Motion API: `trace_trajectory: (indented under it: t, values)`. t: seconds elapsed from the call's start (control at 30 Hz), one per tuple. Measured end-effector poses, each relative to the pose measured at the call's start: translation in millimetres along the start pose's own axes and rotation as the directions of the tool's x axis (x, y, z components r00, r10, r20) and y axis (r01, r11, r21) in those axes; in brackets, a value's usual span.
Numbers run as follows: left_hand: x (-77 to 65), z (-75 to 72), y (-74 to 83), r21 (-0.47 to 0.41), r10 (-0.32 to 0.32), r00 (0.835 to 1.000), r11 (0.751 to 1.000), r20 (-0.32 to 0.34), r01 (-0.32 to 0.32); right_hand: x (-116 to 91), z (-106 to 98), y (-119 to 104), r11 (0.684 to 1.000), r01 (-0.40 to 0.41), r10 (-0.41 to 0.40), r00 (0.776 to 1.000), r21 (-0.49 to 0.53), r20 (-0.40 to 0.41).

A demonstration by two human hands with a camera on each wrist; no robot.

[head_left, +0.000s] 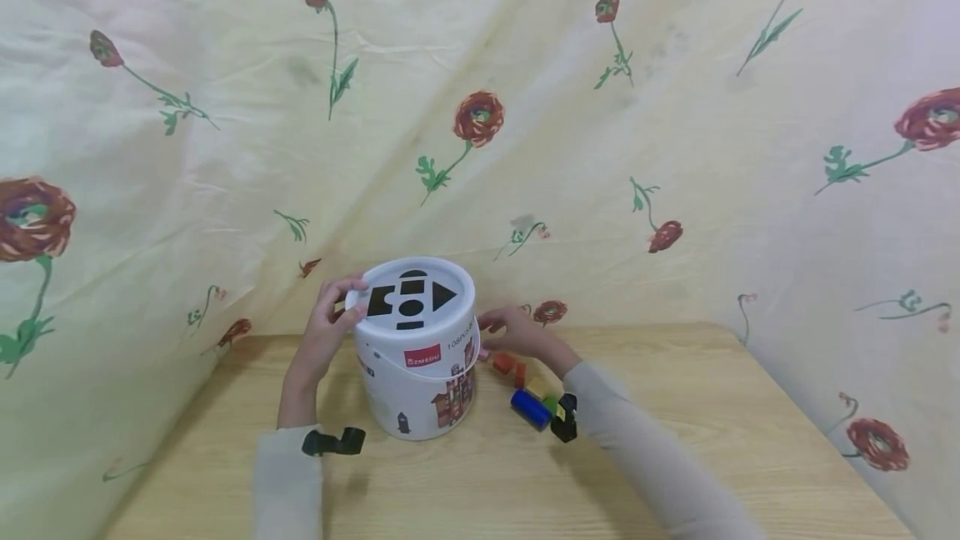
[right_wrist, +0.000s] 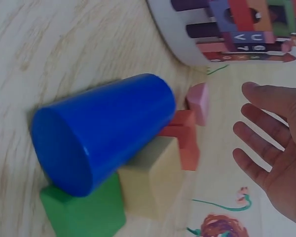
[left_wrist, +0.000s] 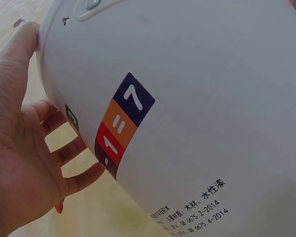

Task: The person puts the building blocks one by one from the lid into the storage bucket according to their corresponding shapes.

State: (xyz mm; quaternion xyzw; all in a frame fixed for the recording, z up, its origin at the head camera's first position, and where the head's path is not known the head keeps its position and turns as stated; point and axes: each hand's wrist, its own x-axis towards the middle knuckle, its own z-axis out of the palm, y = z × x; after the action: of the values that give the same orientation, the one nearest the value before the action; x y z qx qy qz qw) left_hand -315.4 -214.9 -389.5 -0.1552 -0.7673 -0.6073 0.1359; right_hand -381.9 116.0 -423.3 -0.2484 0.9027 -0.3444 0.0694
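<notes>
A white bucket (head_left: 416, 365) stands upright on the table, its lid (head_left: 382, 323) cut with dark shaped holes. My left hand (head_left: 330, 315) holds the bucket at the left of its rim, with the thumb by the lid edge and the fingers around the side. In the left wrist view, the bucket wall (left_wrist: 197, 98) with printed numbers fills most of the picture beside the left hand (left_wrist: 24, 138). On the other side, my right hand (head_left: 525, 332) reaches close to the bucket, above the blocks. Its fingers are spread, holding nothing, in the right wrist view (right_wrist: 281, 143).
Right of the bucket lie a blue cylinder (right_wrist: 103, 128), a green block (right_wrist: 89, 212), a natural wood block (right_wrist: 153, 177), red-orange blocks (right_wrist: 187, 143) and a pink block (right_wrist: 199, 102). A thin white handle (head_left: 420, 372) hangs across the bucket front. Flowered cloth (head_left: 480, 190) hangs behind the table (head_left: 675, 407).
</notes>
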Motion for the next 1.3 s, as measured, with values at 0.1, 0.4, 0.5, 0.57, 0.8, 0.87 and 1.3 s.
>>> trace_trajectory:
  t: [0.1, 0.4, 0.5, 0.57, 0.8, 0.87, 1.3]
  values:
    - [0.1, 1.3, 0.6, -0.002, 0.0, 1.0, 1.0, 0.0, 0.0, 1.8, 3.5, 3.1, 1.0, -0.025, 0.025, 1.0, -0.002, 0.014]
    - [-1.4, 1.4, 1.3, 0.006, -0.006, 1.0, 1.0, -0.01, 0.006, 6.0, 11.1, 10.7, 0.996, -0.087, 0.085, 0.992, 0.016, 0.088]
    - [-1.6, 0.8, 0.7, 0.014, -0.007, 1.0, 1.0, -0.018, 0.007, 8.4, 14.6, 14.7, 0.995, -0.093, 0.091, 0.99, 0.02, 0.104]
    - [-1.7, 0.7, 0.4, 0.014, -0.009, 1.0, 1.0, -0.019, 0.009, 10.0, 17.1, 16.8, 0.995, -0.095, 0.093, 0.99, 0.007, 0.107]
    - [0.2, 1.3, -0.3, 0.014, -0.013, 1.0, 1.0, -0.016, 0.013, 12.2, 20.9, 17.4, 0.997, -0.079, 0.082, 0.99, -0.026, 0.112]
    - [0.2, 1.6, 0.3, 0.009, -0.012, 1.0, 1.0, -0.015, 0.012, 11.9, 21.1, 16.7, 0.997, -0.072, 0.075, 0.99, -0.026, 0.118]
    - [-1.7, 1.7, 0.5, 0.008, -0.013, 1.0, 1.0, -0.016, 0.013, 9.9, 23.5, 17.7, 0.997, -0.081, 0.08, 0.988, -0.001, 0.133]
